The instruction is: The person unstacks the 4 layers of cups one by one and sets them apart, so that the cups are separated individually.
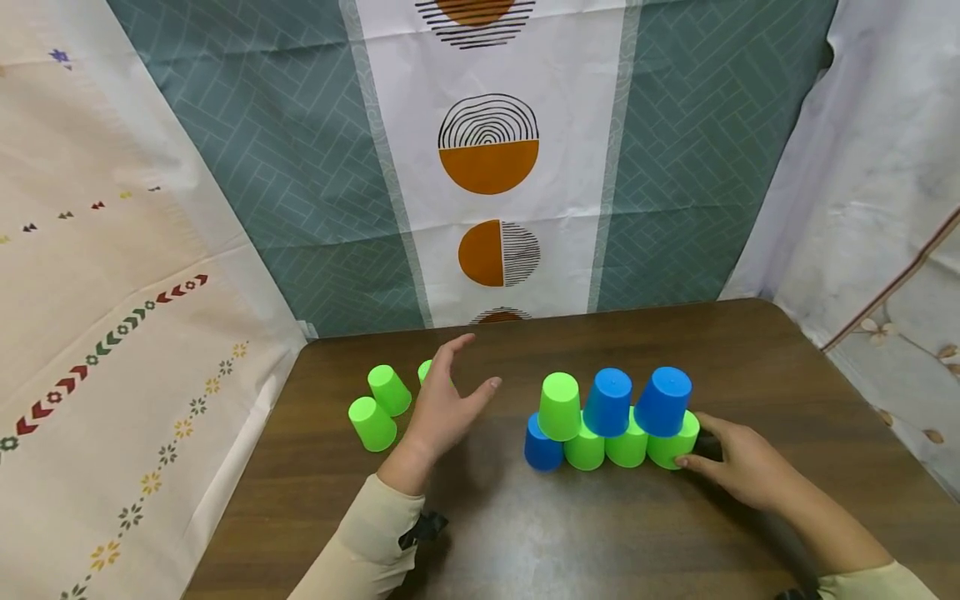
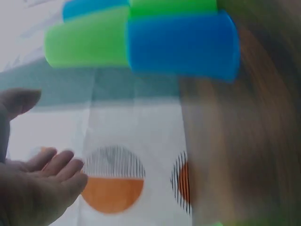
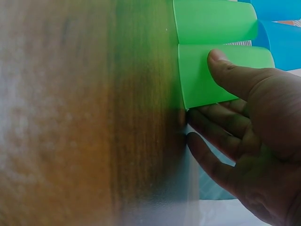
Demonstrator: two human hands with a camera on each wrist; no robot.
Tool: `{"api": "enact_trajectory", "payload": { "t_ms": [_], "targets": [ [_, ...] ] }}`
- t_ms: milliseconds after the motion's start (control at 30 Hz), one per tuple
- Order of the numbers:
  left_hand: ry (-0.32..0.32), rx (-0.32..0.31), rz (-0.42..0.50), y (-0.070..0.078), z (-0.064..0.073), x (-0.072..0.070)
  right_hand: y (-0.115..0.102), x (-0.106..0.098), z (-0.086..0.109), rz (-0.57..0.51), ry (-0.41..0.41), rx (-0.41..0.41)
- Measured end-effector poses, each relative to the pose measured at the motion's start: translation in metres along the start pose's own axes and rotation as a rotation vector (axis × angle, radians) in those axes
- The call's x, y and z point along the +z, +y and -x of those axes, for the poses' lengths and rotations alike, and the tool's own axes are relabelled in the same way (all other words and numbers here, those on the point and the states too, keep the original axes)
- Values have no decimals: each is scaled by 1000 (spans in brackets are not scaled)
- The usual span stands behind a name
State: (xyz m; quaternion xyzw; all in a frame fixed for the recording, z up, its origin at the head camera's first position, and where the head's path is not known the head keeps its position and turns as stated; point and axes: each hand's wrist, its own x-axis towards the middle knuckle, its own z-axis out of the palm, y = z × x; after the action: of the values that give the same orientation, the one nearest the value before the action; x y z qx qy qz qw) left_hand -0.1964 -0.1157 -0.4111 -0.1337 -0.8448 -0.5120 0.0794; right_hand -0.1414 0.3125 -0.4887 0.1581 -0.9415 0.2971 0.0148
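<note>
Upside-down plastic cups stand in two tiers on the table. The lower row has a blue cup (image 1: 543,446) at its left end, then green ones. On top sit a green cup (image 1: 560,407) and two blue cups (image 1: 663,402). My right hand (image 1: 742,462) grips the rightmost lower green cup (image 3: 225,75), thumb on its near side and fingers behind it. Left of the stack, my left hand (image 1: 442,408) is in the air, thumb and fingers spread, holding nothing. In the left wrist view that hand (image 2: 42,188) is apart from the blurred cups.
Loose green cups (image 1: 372,423) stand upside down at the left of the brown table (image 1: 510,533), one partly hidden behind my left hand. A patterned cloth (image 1: 487,167) hangs behind the far edge, with pale cloths (image 1: 112,292) on either side.
</note>
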Motion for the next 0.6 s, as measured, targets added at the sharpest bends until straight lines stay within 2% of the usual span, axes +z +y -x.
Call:
{"api": "enact_trajectory", "payload": {
  "t_ms": [67,133,300,400,600],
  "targets": [
    [-60,47,28,10,3,7,0,0,-1,6,2,4],
    [-116,68,66,17,6,14,0,0,0,10,1,7],
    [-257,58,124,25,13,37,0,3,3,1,-3,18],
    [-292,62,141,26,14,48,0,4,4,-2,-1,24],
    [-272,38,152,31,15,58,-1,4,3,0,0,28]
  ]
}}
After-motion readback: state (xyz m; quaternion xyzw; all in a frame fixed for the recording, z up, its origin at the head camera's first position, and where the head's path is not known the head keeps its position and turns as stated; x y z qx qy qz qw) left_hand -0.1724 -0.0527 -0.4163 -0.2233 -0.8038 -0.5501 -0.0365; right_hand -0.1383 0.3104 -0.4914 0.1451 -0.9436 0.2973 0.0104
